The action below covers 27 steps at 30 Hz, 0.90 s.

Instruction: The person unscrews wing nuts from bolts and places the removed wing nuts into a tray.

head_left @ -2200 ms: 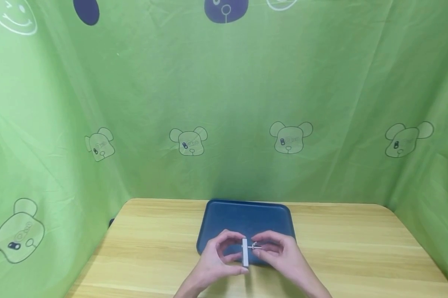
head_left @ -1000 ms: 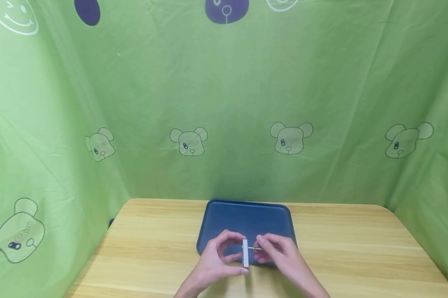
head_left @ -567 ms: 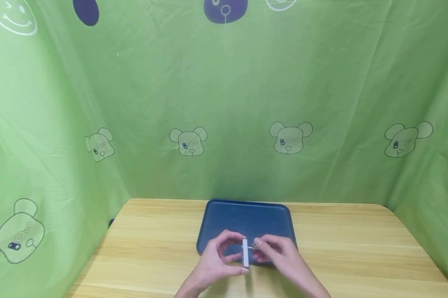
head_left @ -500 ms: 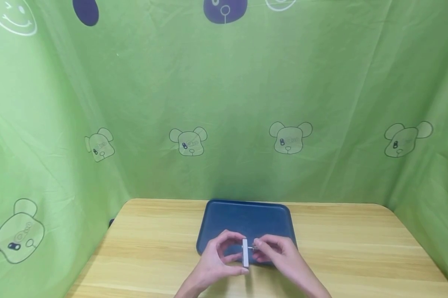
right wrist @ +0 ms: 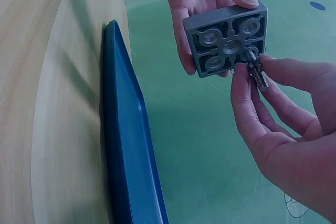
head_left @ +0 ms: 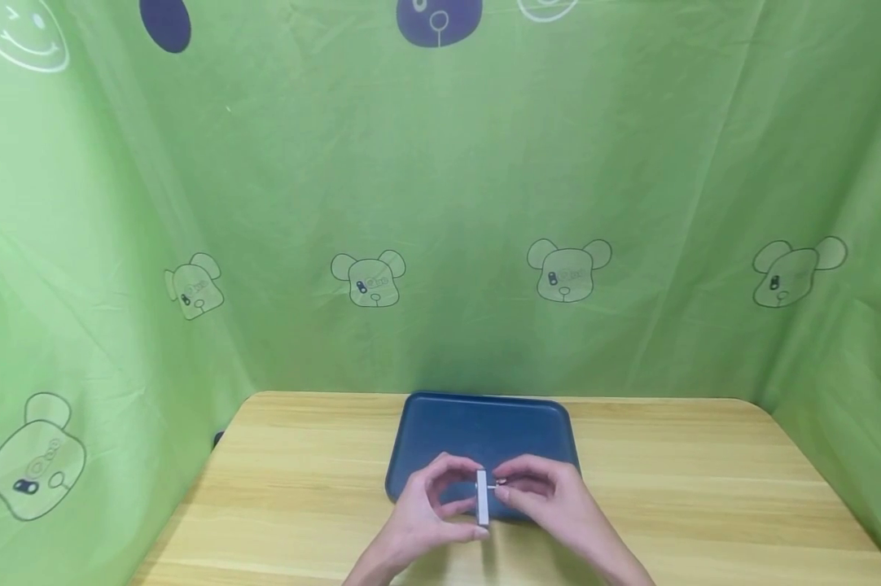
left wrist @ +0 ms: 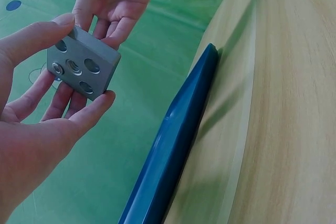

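A square grey block [left wrist: 84, 61] with round holes is held edge-on by my left hand [head_left: 429, 505], fingers and thumb on opposite edges. The bolt's head [left wrist: 58, 68] sits in one corner hole, seen in the left wrist view. Out of the block's ribbed side [right wrist: 212, 43] sticks the threaded bolt [right wrist: 262, 83], with a small metal nut [right wrist: 255, 67] partway along it. My right hand [head_left: 546, 492] has thumb and forefinger on either side of this nut, pinching it. The fingertips partly hide the nut. Both hands are raised over the tray's near edge.
A dark blue tray [head_left: 484, 419] with a raised rim lies on the wood-grain table [head_left: 309, 464], behind and below the hands. Green cloth [head_left: 448, 187] printed with bear faces hangs behind the table and at both sides.
The right thumb and forefinger have shifted round the nut several times, turning it, and the nut now sits closer to the block. My left hand and the block have stayed in place.
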Tool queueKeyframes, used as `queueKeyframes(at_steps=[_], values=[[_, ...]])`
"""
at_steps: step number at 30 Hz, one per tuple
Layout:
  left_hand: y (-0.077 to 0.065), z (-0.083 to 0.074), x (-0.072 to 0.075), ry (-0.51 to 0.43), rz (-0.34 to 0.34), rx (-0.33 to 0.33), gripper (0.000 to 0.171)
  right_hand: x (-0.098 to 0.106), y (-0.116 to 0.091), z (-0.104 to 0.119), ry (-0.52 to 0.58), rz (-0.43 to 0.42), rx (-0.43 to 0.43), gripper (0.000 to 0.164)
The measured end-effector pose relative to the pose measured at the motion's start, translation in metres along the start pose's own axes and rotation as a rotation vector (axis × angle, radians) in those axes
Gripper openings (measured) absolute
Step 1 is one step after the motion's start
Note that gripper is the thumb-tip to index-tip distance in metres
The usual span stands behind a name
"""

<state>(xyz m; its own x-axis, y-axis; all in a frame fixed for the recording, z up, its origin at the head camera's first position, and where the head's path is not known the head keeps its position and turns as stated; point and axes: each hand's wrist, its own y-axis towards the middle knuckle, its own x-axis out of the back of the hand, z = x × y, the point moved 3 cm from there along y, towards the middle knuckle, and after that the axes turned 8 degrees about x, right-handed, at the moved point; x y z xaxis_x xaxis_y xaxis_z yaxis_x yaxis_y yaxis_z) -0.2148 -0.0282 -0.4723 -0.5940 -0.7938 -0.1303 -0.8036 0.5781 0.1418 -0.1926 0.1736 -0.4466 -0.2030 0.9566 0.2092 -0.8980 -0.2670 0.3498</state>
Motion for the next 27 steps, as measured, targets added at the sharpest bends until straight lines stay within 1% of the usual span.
queueKeyframes(at_steps=[3, 7, 11, 19, 27], values=[[0.0002, 0.0003, -0.0001, -0.005, 0.005, -0.005, 0.067, -0.0006, -0.0006, 0.0004, 0.010, 0.010, 0.038, 0.028], [0.0001, 0.0007, 0.0001, -0.008, 0.004, -0.007, 0.066, -0.0004, -0.0008, -0.0002, 0.021, 0.010, 0.045, 0.029], [0.0000, 0.0003, 0.0003, -0.010, -0.001, -0.011, 0.065, -0.0001, -0.0005, -0.0012, 0.016, 0.010, 0.048, 0.027], [0.0002, -0.0004, 0.0009, -0.006, 0.000, -0.017, 0.064, -0.0013, 0.0003, -0.0004, 0.001, 0.008, 0.088, 0.021], [0.0003, -0.0016, 0.0019, 0.000, -0.008, -0.014, 0.063, -0.0015, 0.0019, 0.0014, -0.006, -0.024, 0.004, 0.018]])
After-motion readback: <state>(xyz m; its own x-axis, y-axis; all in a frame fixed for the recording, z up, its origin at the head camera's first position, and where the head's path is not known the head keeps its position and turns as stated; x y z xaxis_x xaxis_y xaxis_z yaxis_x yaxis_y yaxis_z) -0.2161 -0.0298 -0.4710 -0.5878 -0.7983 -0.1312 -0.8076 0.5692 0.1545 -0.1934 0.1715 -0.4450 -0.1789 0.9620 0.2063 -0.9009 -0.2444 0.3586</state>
